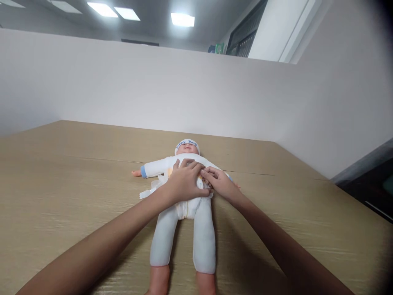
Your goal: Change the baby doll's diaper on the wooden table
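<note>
A baby doll lies on its back, dressed in a white suit (204, 241) and a cap (187, 143) lettered "Happy Baby". Round its hips is a white diaper (188, 208), with one side tab (145, 194) sticking out loose at the left. My left hand (186, 180) rests across the doll's belly, fingers and thumb spread over the front of the diaper. Beside it, my right hand (221, 182) has its fingertips pinched together at the diaper's right edge. The exact spot of the pinch is partly hidden by the fingers.
The doll lies on a wide wooden table (92, 180) with a thin seam running across it. A pale wall (172, 90) rises behind the far edge. At the right, beyond the table, is a dark object (368, 184).
</note>
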The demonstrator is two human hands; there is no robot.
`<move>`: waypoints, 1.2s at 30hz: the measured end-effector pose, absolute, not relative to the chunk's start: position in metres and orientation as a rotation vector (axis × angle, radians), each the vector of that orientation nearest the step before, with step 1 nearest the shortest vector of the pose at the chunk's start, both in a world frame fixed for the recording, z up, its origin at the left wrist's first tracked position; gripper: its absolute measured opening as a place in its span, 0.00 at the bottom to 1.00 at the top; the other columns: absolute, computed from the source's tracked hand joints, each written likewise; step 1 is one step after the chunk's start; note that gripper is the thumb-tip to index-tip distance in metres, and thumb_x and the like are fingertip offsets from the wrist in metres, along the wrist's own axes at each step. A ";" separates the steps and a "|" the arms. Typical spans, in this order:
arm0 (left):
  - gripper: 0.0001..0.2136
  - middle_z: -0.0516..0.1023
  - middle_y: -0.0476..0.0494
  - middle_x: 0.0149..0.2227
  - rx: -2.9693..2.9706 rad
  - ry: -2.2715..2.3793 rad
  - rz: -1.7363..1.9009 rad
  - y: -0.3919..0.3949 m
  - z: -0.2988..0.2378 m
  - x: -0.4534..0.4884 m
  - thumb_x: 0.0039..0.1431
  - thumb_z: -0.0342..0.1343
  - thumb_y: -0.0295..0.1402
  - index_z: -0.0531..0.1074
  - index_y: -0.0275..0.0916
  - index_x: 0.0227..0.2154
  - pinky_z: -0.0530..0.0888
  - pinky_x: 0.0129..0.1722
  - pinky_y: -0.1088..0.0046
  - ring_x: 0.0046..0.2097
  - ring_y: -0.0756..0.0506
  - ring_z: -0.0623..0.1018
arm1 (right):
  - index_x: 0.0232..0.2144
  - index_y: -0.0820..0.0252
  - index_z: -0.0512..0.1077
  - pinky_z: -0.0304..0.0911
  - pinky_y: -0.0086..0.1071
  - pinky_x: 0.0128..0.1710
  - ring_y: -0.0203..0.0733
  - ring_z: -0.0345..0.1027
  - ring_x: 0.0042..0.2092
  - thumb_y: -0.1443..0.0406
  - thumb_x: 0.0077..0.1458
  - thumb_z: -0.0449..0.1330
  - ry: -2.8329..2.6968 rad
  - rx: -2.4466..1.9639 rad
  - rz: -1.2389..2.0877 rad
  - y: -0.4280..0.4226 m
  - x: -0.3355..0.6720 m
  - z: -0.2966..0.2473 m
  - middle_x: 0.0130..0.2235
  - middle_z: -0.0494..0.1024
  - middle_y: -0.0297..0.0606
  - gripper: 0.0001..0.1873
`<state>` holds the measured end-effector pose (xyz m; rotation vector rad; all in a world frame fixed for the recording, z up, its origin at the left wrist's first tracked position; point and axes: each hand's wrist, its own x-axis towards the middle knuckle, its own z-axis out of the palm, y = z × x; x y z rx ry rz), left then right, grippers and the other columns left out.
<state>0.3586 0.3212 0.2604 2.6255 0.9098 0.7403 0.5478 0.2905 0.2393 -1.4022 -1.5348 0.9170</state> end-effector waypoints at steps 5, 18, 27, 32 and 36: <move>0.27 0.80 0.39 0.60 2.607 0.946 0.754 0.323 0.256 0.361 0.58 0.68 0.50 0.73 0.44 0.57 0.58 0.69 0.31 0.67 0.24 0.67 | 0.50 0.55 0.77 0.74 0.41 0.53 0.48 0.77 0.53 0.51 0.71 0.59 -1.639 -1.297 0.498 0.255 0.546 0.226 0.52 0.81 0.44 0.16; 0.20 0.73 0.40 0.69 2.171 0.569 1.003 0.339 0.227 0.281 0.78 0.49 0.44 0.71 0.47 0.66 0.68 0.72 0.52 0.72 0.37 0.70 | 0.77 0.44 0.57 0.54 0.53 0.76 0.51 0.56 0.76 0.58 0.78 0.49 -2.101 -1.143 0.201 0.236 0.558 0.210 0.76 0.63 0.38 0.29; 0.18 0.76 0.38 0.64 2.580 0.835 0.764 0.347 0.204 0.202 0.77 0.50 0.44 0.72 0.46 0.62 0.68 0.67 0.49 0.64 0.35 0.74 | 0.60 0.49 0.76 0.65 0.49 0.64 0.52 0.71 0.62 0.61 0.76 0.54 -1.971 -1.166 -0.040 0.239 0.527 0.247 0.58 0.80 0.43 0.17; 0.16 0.80 0.39 0.43 2.509 1.189 0.668 0.347 0.203 0.203 0.71 0.54 0.51 0.70 0.42 0.40 0.72 0.48 0.57 0.47 0.35 0.77 | 0.50 0.52 0.79 0.68 0.43 0.53 0.48 0.74 0.48 0.60 0.75 0.56 -2.188 -1.204 0.051 0.258 0.473 0.292 0.44 0.80 0.40 0.12; 0.18 0.79 0.40 0.37 2.495 1.270 0.540 0.347 0.197 0.203 0.67 0.57 0.52 0.66 0.43 0.32 0.68 0.41 0.61 0.43 0.36 0.76 | 0.43 0.54 0.82 0.65 0.41 0.46 0.49 0.73 0.47 0.59 0.71 0.62 -2.409 -1.435 0.041 0.278 0.444 0.298 0.42 0.78 0.40 0.09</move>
